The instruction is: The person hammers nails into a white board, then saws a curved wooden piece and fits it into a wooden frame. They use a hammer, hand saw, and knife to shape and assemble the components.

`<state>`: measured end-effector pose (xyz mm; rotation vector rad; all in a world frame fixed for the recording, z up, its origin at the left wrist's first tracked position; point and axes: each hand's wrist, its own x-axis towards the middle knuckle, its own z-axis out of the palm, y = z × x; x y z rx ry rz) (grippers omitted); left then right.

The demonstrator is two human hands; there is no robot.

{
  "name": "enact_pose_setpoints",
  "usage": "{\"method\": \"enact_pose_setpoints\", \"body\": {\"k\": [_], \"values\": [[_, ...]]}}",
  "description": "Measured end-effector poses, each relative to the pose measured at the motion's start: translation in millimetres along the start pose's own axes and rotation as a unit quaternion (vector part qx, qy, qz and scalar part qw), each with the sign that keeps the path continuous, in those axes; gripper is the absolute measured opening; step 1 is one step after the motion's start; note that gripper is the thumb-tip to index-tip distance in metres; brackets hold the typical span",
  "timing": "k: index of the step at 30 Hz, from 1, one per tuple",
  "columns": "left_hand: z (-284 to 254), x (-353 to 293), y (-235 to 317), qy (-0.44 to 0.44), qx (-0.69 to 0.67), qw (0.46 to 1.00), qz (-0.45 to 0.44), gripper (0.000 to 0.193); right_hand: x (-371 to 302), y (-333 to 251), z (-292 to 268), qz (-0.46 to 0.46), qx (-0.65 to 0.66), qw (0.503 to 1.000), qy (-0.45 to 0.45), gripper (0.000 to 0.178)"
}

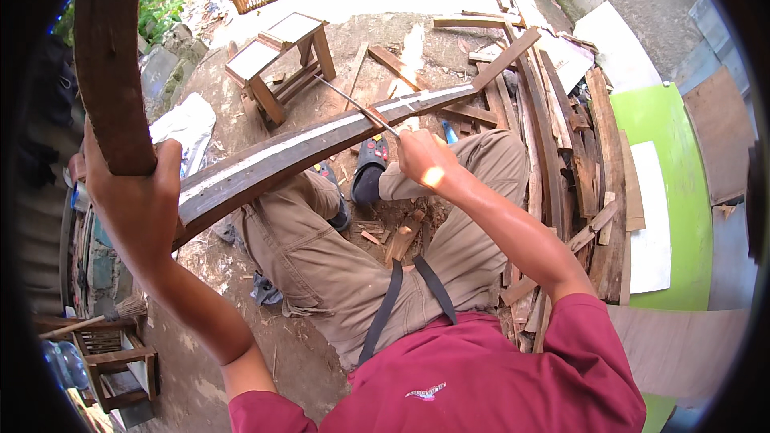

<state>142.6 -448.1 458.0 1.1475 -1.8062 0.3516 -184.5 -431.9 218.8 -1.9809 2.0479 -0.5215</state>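
My left hand (pixel 132 212), at the far left, is wrapped round the lower end of a dark wooden beam (pixel 112 72) that rises past the top edge. Its fingers are partly hidden behind the wood. A second long beam (pixel 297 148), dark with a white strip along its upper face, lies slantwise in front of me, over my left thigh. My right hand (pixel 427 159) is closed on a thin metal tool (pixel 341 95) whose narrow shaft crosses above that beam, pointing away to the left. The tool's exact kind cannot be made out, and its grip is hidden in my fist.
A small wooden stool (pixel 277 52) with pale top panels stands ahead. Wooden planks (pixel 553 136) lie piled along my right, next to a green board (pixel 662 184). Wood scraps (pixel 405 236) lie between my feet. A broom (pixel 120 311) and a wooden frame (pixel 120 361) are at lower left.
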Motion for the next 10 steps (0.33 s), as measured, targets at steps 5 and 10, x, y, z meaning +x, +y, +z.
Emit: {"method": "enact_pose_setpoints", "body": {"k": [5,10], "values": [[-23.0,4.9,-1.6,-0.006,0.007,1.000,0.006,0.049,-2.0,-28.4,-3.5,0.025,0.008,1.000,0.000,0.021],[-14.3,2.1,-1.9,-0.015,0.018,1.000,0.004,0.053,-6.0,-35.5,-12.9,-0.008,0.073,0.995,0.063,0.025]]}}
